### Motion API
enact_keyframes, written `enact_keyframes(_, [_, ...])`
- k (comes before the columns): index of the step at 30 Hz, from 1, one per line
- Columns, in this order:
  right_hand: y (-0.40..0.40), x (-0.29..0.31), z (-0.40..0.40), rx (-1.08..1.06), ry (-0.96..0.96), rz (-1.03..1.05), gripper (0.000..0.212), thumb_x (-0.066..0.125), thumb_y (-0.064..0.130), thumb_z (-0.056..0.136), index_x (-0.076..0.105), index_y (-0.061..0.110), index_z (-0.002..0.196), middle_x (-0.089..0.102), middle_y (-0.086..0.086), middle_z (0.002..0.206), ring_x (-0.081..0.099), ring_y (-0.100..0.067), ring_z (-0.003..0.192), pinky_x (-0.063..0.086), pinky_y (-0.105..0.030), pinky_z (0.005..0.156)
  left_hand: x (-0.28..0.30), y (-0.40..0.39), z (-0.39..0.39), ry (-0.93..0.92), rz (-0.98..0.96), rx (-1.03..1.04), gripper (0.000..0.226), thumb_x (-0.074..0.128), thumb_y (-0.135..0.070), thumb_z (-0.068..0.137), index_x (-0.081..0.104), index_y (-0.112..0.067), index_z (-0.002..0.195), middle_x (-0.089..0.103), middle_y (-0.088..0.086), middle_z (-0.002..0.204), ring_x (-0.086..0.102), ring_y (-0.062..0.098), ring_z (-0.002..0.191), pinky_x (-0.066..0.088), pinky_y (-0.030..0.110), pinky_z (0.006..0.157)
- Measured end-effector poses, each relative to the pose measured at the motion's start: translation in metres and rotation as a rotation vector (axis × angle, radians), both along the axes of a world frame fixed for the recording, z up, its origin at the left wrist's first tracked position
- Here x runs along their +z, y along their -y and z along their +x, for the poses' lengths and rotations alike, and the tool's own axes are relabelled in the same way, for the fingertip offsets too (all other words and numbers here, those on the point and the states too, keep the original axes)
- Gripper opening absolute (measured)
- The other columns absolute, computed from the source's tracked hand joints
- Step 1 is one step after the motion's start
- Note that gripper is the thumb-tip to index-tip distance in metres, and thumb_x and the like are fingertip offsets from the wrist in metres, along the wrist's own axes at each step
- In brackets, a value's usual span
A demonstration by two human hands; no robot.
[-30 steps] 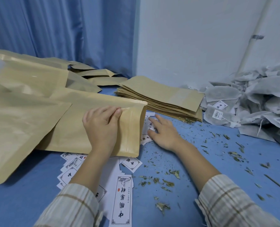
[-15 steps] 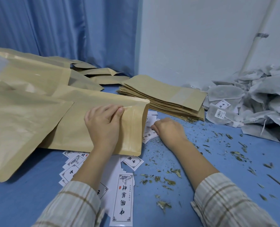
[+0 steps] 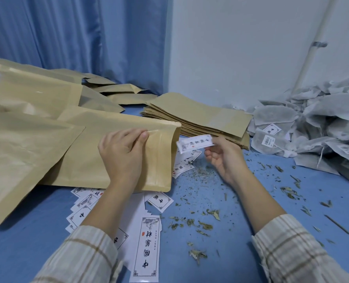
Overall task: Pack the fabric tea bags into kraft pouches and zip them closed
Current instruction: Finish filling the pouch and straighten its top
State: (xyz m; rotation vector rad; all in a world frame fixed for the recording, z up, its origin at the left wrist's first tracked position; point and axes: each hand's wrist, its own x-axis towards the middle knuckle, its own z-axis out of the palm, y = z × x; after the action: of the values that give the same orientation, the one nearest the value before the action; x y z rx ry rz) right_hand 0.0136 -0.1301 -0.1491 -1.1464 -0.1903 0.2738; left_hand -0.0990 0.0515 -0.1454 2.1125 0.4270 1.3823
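A filled kraft pouch (image 3: 84, 160) lies flat on the blue table, its zip end toward the right. My left hand (image 3: 122, 154) rests on it near the zip strip, fingers pinching the top layer. My right hand (image 3: 224, 158) holds a white label strip (image 3: 196, 142) in the air just right of the pouch mouth. A heap of grey fabric tea bags (image 3: 320, 123) lies at the right against the wall. A stack of flat empty kraft pouches (image 3: 198, 121) sits behind my hands.
More filled kraft pouches (image 3: 26, 144) lie overlapping at the left. White printed labels (image 3: 149, 246) are scattered under and in front of the pouch. Loose dried tea leaves (image 3: 200, 223) litter the blue table (image 3: 220, 252). A blue curtain and white wall close the back.
My right hand closed on a white label strip from the pile beside the pouch and lifted it off the table. My left hand stayed on the pouch.
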Motion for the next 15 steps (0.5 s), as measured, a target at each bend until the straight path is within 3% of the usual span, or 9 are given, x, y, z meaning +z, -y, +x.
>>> enact_keyframes(4, [-0.012, 0.004, -0.011, 0.166, 0.162, -0.318, 0.014, 0.055, 0.007, 0.089, 0.064, 0.002, 0.079, 0.067, -0.006, 0.062, 0.060, -0.011, 0.050, 0.050, -0.018, 0.048, 0.005, 0.008, 0.000, 0.050, -0.011, -0.077, 0.014, 0.065, -0.026, 0.086, 0.076, -0.018, 0.093, 0.070, -0.004, 0.095, 0.051, 0.017, 0.092, 0.029, 0.032, 0.091])
enact_keyframes(7, [-0.024, 0.015, -0.020, 0.147, 0.204, -0.328, 0.017, 0.057, 0.007, 0.088, 0.066, 0.008, 0.073, 0.070, -0.005, 0.065, 0.064, -0.015, 0.056, 0.052, -0.023, 0.050, 0.008, 0.024, 0.001, 0.037, 0.010, -0.199, 0.013, 0.067, -0.027, 0.084, 0.076, -0.021, 0.091, 0.065, -0.012, 0.092, 0.054, 0.018, 0.093, 0.034, 0.032, 0.087])
enact_keyframes(10, [-0.028, 0.031, -0.025, 0.100, 0.126, -0.305, 0.008, 0.062, 0.008, 0.078, 0.065, 0.016, 0.076, 0.067, -0.001, 0.066, 0.061, -0.019, 0.063, 0.049, -0.027, 0.058, 0.011, 0.040, 0.001, 0.049, 0.006, -0.326, 0.013, 0.068, -0.025, 0.082, 0.075, -0.023, 0.093, 0.065, -0.015, 0.091, 0.057, 0.019, 0.094, 0.043, 0.036, 0.086])
enact_keyframes(13, [-0.021, 0.046, -0.031, 0.066, 0.120, -0.457, 0.013, 0.050, 0.013, 0.091, 0.055, 0.017, 0.080, 0.052, 0.000, 0.072, 0.050, -0.016, 0.067, 0.044, -0.023, 0.063, 0.016, 0.051, -0.001, 0.095, -0.066, -0.439, 0.015, 0.067, -0.028, 0.081, 0.070, -0.032, 0.096, 0.063, -0.022, 0.089, 0.057, 0.011, 0.095, 0.042, 0.020, 0.085])
enact_keyframes(15, [-0.008, 0.052, -0.039, 0.042, 0.240, -0.701, 0.021, 0.038, 0.004, 0.097, 0.059, 0.008, 0.092, 0.042, -0.001, 0.069, 0.047, -0.018, 0.073, 0.048, -0.025, 0.068, 0.021, 0.060, -0.002, 0.104, -0.131, -0.500, 0.016, 0.067, -0.028, 0.081, 0.068, -0.036, 0.094, 0.062, -0.026, 0.090, 0.057, 0.006, 0.095, 0.040, 0.013, 0.084])
